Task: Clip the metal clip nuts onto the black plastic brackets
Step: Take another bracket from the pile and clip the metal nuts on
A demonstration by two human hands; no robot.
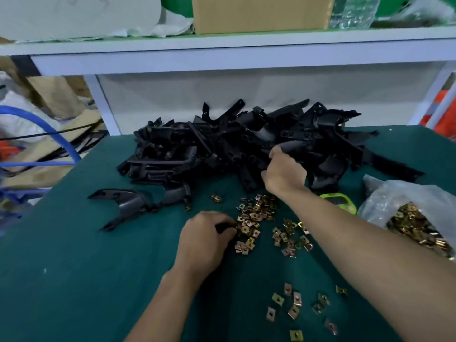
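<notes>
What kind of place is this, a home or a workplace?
Probably a small assembly workshop. A heap of black brackets lies on a green mat, loose clip nuts are scattered before it beside a bag of more, and a carton sits on the shelf above.

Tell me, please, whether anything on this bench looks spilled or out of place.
Loose clip nuts lie scattered over the green mat, one patch by the heap of brackets, another near the front edge, outside the plastic bag at right. One bracket lies apart, left of the heap. Nothing looks damaged.
</notes>
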